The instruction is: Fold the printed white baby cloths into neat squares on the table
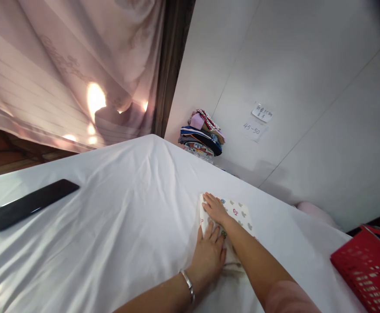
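Note:
A white cloth (pixel 239 212) with small grey, red and blue prints lies folded flat on the white-covered table (pixel 127 226). My right hand (pixel 215 208) rests palm down on its far left corner, fingers stretched out. Just nearer to me, my left hand (pixel 209 251), with a silver bracelet at the wrist, presses on the cloth's near left part, its fingers spread. My right forearm crosses over the cloth and hides some of it. Whether the cloth is a garment I cannot tell.
A dark phone-like slab (pixel 30 204) lies at the left. Several folded clothes (pixel 203 134) are stacked by the wall beyond the far edge. A red plastic basket (pixel 368 265) stands at the right. Pink curtains (pixel 79 52) hang at the far left; paper notes (pixel 255 130) are on the wall.

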Demonstrator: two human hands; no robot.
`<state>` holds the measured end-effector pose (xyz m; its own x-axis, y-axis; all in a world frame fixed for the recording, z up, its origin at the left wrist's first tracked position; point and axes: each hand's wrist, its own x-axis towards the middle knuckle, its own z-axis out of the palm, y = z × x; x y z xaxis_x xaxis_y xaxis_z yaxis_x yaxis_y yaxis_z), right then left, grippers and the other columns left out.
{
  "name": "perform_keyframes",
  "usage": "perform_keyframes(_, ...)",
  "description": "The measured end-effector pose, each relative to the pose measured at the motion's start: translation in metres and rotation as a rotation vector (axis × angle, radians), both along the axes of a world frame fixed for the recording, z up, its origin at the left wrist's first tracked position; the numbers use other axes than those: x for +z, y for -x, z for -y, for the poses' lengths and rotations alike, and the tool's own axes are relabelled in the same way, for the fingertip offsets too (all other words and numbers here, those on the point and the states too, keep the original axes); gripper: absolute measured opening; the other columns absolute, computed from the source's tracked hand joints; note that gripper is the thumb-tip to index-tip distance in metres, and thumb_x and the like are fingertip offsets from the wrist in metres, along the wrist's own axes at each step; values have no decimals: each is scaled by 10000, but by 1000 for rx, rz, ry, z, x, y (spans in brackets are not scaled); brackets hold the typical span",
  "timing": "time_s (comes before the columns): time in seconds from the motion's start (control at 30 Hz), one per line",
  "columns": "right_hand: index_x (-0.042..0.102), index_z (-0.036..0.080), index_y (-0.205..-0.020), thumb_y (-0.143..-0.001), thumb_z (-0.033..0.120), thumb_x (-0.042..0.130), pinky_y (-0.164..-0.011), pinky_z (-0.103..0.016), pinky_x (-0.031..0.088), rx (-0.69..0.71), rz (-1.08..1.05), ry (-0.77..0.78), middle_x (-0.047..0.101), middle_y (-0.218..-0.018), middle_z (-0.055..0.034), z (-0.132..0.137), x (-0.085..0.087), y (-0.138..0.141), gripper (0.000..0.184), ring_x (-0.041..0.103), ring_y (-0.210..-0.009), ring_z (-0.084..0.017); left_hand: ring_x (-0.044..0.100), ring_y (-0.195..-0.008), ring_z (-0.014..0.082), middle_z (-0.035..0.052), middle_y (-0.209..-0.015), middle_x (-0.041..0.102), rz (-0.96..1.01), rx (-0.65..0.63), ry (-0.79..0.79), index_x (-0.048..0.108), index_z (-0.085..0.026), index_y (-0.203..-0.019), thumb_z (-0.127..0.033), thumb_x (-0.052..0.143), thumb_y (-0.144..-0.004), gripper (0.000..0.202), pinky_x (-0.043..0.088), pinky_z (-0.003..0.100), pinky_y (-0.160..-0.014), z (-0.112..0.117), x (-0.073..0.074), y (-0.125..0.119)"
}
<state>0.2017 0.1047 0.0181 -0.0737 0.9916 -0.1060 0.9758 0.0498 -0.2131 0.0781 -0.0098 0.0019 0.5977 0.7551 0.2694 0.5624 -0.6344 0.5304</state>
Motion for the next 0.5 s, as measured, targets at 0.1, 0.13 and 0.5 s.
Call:
perform_keyframes(0.1, 315, 237, -1412, -931, 361, 303, -1112, -369, 121, -4, 28, -31, 246, -1497, -7, 2, -2, 1, 496, 177, -1378, -157, 294, -1313, 260, 44, -1347, 474, 48, -19, 25, 555, -237, -1162, -265, 370, -879, 339, 227, 550, -1061, 4, 7, 2)
perform_keyframes(0.13, 308, 242, -1415, -935, 362, 295, -1112, -364, 122, -1, 39, -48, 244, -1498, -5, 3, -3, 1, 495, 175, -1378, -155, 345, -1276, 248, 35, -1313, 503, 84, -29, 42, 583, -242, -1106, -244, 386, -870, 307, 273, 527, -1043, 4, 9, 3)
perform_keyframes(0.5, 279, 222, -1426, -941, 407, 289, -1114, -339, 115, -10, -60, -109, 265, -1489, -5, 8, -9, -3, 520, 185, -1376, -146, 536, -926, 168, 28, -924, 633, 577, 39, 312, 621, -206, -907, -145, 464, -786, 207, 452, 324, -857, 2, 7, 2)
